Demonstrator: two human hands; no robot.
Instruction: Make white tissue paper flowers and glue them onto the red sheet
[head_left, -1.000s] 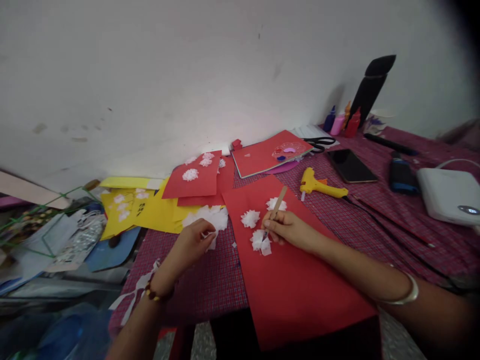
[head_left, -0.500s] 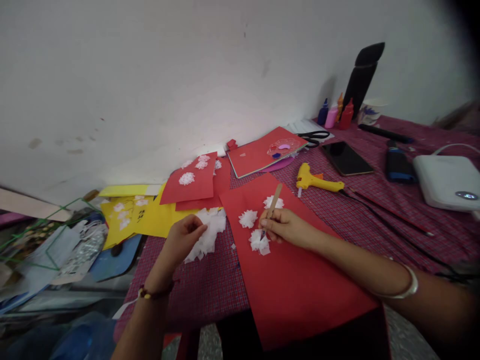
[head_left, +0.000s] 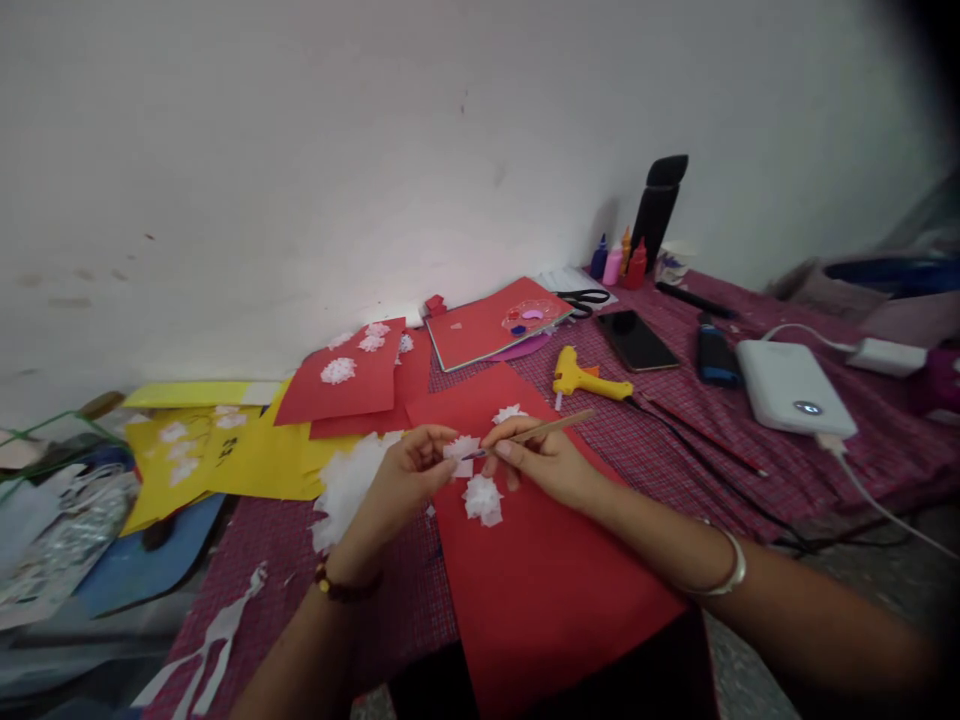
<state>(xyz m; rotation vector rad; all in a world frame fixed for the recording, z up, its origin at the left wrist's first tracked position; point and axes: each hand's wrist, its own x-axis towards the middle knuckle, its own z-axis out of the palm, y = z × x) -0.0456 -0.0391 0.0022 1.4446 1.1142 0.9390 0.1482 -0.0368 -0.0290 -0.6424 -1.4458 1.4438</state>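
My left hand (head_left: 409, 480) is closed in a pinch on a small square of white tissue paper (head_left: 463, 467), which overlaps a white tissue flower on a red sheet (head_left: 540, 570). A slim wooden-handled paintbrush (head_left: 559, 424) is in my right hand (head_left: 551, 465), its dark tip at the tissue square. Just below the fingertips lies another tissue flower (head_left: 484, 497); a third flower (head_left: 510, 412) is partly behind my right hand. Beside my left wrist is a pile of white tissue pieces (head_left: 341, 490), partly covered by the hand.
To the right lie a yellow glue gun (head_left: 589, 378), a phone (head_left: 637, 340), a red pencil (head_left: 709, 435) and a white power bank (head_left: 795, 385) with cables. Paint bottles (head_left: 619, 262) stand at the back. Red cards with flowers (head_left: 345, 370) and yellow sheets (head_left: 262, 460) lie left.
My left hand has moved from the tissue pile to the flowers, bringing a tissue square. My right hand has tilted the brush flatter and lifted its tip off the lower flower. The view has shifted right.
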